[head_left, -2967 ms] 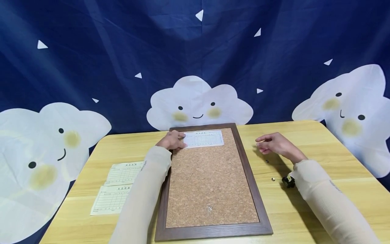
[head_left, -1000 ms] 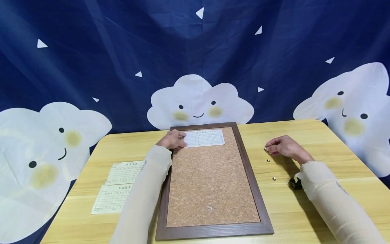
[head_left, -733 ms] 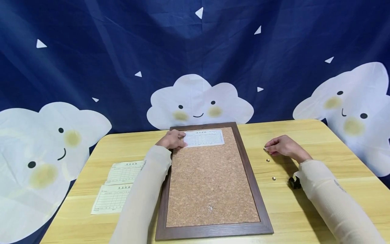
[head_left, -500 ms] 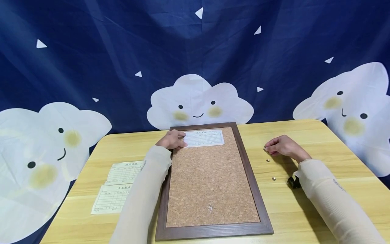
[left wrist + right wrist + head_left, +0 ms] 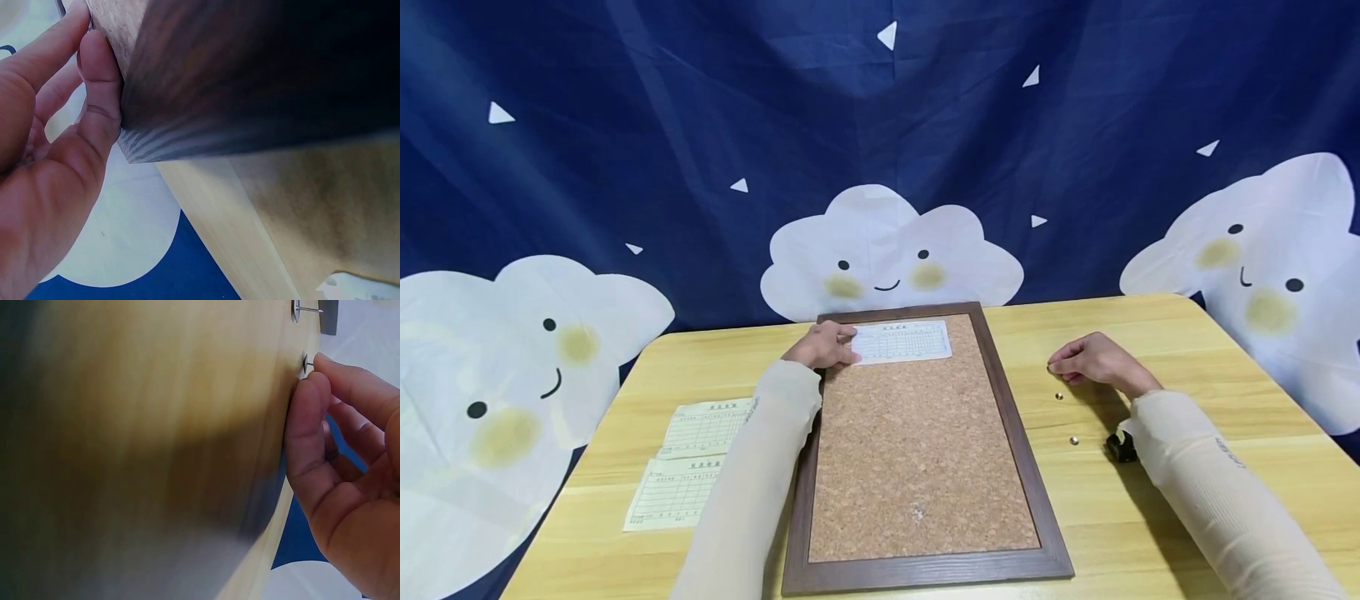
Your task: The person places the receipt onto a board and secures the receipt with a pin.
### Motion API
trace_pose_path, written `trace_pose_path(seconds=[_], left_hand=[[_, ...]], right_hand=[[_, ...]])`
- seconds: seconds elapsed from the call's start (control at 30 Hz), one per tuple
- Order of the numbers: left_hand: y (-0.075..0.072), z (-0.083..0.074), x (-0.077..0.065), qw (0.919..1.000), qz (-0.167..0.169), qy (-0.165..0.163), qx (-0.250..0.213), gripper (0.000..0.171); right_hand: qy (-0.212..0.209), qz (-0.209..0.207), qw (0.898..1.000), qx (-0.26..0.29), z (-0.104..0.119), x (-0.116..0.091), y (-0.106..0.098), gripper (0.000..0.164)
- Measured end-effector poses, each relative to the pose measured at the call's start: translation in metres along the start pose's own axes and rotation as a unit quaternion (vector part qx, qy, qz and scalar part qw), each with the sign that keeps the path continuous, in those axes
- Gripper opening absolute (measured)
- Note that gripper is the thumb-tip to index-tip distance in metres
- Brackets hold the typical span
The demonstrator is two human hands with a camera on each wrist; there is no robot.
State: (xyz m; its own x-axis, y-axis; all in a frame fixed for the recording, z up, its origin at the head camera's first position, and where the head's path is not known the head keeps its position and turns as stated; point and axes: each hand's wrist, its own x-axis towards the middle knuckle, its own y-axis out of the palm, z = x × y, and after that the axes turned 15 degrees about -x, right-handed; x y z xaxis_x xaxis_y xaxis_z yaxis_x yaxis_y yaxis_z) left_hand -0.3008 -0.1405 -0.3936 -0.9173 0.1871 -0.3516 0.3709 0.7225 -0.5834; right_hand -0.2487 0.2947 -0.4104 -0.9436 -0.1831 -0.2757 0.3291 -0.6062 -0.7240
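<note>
A framed cork board [image 5: 925,450] lies on the wooden table. A white printed form slip [image 5: 902,342] is on its cork near the far edge. My left hand [image 5: 826,345] reaches over the board's left frame, thumb and fingertips pressing on the slip's left end; the left wrist view shows the thumb [image 5: 100,59] right at the frame's inner edge. To the right of the board, my right hand [image 5: 1093,360] pinches a thumbtack [image 5: 305,364] by its pin, the flat head close over the table. Two more thumbtacks lie nearer me, one [image 5: 1059,396] and another [image 5: 1074,441].
Two pale green form slips [image 5: 677,492] lie on the table left of the board, partly hidden by my left sleeve [image 5: 748,492]. A blue cloud-print cloth [image 5: 700,100] hangs behind the table. A black device [image 5: 1120,447] sits under my right cuff.
Since three seconds ago, my right hand has moved slightly right and down, from above the table to the farthest thumbtack, which it now pinches. My left hand has stayed on the slip.
</note>
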Motion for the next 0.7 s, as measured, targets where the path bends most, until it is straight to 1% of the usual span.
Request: trace_pose_path(seconds=[0.17, 0.37, 0.7], left_hand=[[0.0001, 0.0007, -0.0001, 0.9999, 0.006, -0.001, -0.009, 0.062], [-0.0004, 0.0004, 0.0001, 1.0, 0.005, 0.003, 0.006, 0.06], [-0.0001, 0.0007, -0.0003, 1.0, 0.006, 0.003, 0.001, 0.06]], right_hand=[[0.001, -0.003, 1.0, -0.009, 0.0009, 0.0009, 0.0011, 0.018], [0.004, -0.002, 1.0, -0.016, 0.0023, 0.0018, 0.0007, 0.017], [-0.004, 0.004, 1.0, -0.024, 0.0037, 0.0002, -0.0007, 0.02]])
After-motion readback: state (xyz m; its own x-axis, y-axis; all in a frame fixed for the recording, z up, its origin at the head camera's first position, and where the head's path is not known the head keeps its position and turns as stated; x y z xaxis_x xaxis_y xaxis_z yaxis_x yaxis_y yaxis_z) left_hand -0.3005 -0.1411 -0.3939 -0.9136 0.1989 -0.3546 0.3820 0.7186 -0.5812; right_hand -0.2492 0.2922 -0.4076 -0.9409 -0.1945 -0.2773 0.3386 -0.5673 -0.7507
